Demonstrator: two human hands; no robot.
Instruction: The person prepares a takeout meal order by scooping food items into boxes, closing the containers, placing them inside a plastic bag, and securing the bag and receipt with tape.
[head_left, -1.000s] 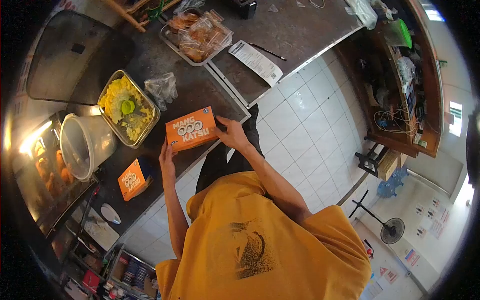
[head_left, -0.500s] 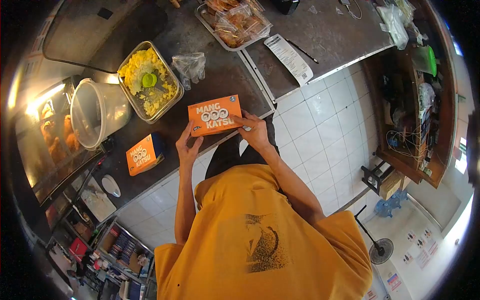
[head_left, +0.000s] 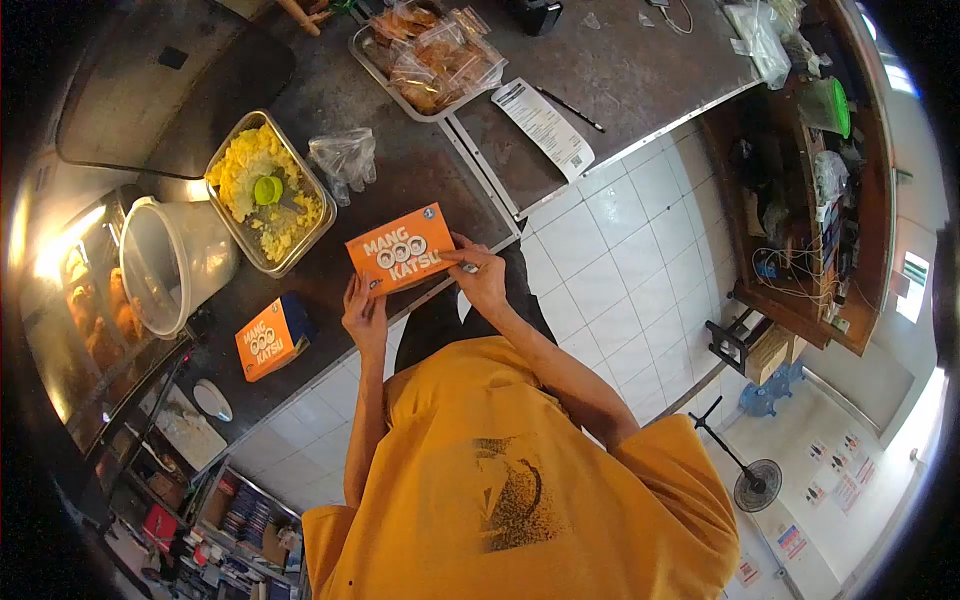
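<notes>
Box (head_left: 400, 248) held between both hands' fingertips: left hand (head_left: 365, 318) part-curled at near-left corner, right hand (head_left: 480, 278) half-closed on right end; light, even pressure should avoid denting.

2 orange printed boxes (head_left: 400, 250) are seen as smooth card with a matt look. The rectangular tray (head_left: 328, 222) is seen in shiny metal, and the round tub (head_left: 207, 265) in clear, glossy plastic. The dark tabletop (head_left: 420, 170) is scuffed and dull. A mustard shirt (head_left: 450, 400) in soft matt cloth is shown.
</notes>
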